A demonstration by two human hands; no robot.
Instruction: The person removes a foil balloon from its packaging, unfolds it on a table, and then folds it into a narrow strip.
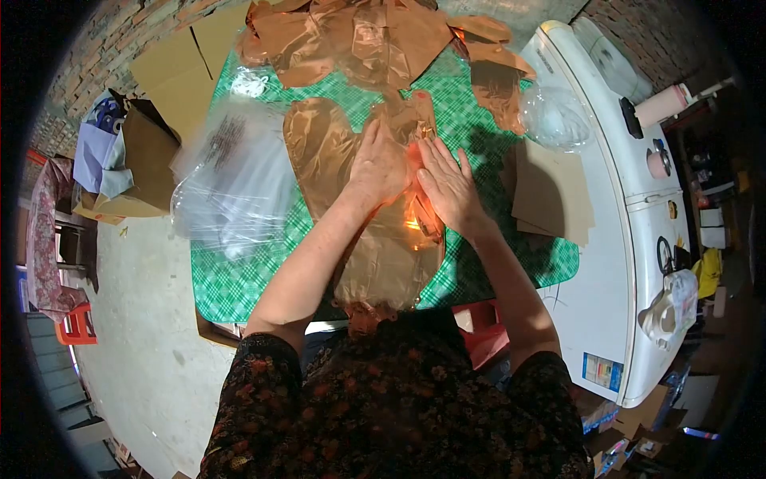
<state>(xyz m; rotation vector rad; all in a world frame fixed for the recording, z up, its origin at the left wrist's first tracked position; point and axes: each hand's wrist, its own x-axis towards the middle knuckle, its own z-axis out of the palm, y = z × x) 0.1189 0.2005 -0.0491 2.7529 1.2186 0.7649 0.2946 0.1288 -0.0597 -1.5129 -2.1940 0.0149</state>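
Note:
A shiny copper-coloured foil balloon (383,267) lies flat and uninflated on the green plaid tablecloth (271,291), its near end at the table's front edge. My left hand (379,164) lies on the foil with fingers stretched forward. Just to its right, my right hand (448,180) rests flat along the balloon's right side, fingers extended. A crumpled fold of foil shows below and between the two hands. What lies under the palms is hidden.
More copper foil balloons (367,40) are heaped at the far edge. Clear plastic bags (239,180) lie left, cardboard sheets (546,191) right. A white refrigerator (606,191) borders the table's right side; an open cardboard box (144,152) stands left.

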